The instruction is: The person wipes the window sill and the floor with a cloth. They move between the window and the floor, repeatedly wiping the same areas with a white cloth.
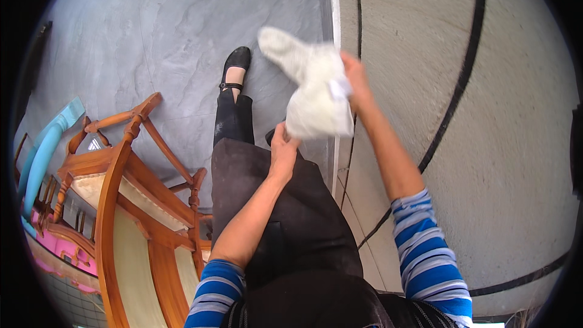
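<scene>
Both of my hands hold a white cloth [314, 86], blurred and spread out in front of my knees. My left hand [283, 152] pinches its lower left corner between thumb and fingers. At its right edge is my right hand [357, 79], whose fingertips are partly hidden behind the fabric. A small white tag-like piece [340, 88] lies on the cloth close to the right hand. One end of the fabric sticks out to the upper left, over the grey floor. Below the hands is a dark apron [282, 200] across my lap.
Wooden chairs [111, 187] with pale panels stand at the left, beside a light blue furniture part [43, 150] and a pink piece [68, 255]. My black shoe [237, 64] rests on the grey floor [182, 23]. A black cable [455, 86] curves over the concrete surface [510, 146] at right.
</scene>
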The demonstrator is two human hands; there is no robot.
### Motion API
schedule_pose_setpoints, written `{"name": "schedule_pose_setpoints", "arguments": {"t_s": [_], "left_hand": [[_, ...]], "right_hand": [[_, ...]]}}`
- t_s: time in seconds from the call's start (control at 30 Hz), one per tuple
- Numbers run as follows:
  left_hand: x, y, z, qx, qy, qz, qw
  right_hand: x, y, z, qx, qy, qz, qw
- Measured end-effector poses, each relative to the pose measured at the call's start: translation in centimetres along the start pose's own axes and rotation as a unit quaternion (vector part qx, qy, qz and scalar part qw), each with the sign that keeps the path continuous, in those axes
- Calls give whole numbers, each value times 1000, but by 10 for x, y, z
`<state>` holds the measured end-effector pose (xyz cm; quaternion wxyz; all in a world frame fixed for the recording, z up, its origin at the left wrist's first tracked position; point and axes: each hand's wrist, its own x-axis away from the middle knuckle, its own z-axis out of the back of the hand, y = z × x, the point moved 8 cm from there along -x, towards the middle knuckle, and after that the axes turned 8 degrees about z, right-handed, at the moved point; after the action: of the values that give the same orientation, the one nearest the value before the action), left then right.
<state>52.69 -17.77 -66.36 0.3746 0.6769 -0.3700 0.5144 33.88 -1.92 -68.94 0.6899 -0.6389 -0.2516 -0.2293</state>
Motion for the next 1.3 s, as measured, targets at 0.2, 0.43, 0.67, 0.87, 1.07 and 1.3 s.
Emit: {"name": "schedule_pose_setpoints", "arguments": {"t_s": [0.2,0.43,0.67,0.87,1.07,1.3], "left_hand": [[-26,46,-59,-217,-76,-96,969],[-29,91,-70,-319,-93,-138,933],[-28,113,-68,-330,-103,-155,925],[-25,100,-57,-320,-89,-130,934],[-27,43,-60,-331,-103,-66,936],[-33,-23,-45,-365,-79,-45,926]], "right_hand": [[-157,-180,-24,432,60,325,839],[-269,-186,-67,631,47,438,638],[-309,-46,-69,731,81,209,644],[-268,2,-56,717,125,208,653],[-163,90,-20,663,101,114,733],[0,226,35,615,95,0,783]]}}
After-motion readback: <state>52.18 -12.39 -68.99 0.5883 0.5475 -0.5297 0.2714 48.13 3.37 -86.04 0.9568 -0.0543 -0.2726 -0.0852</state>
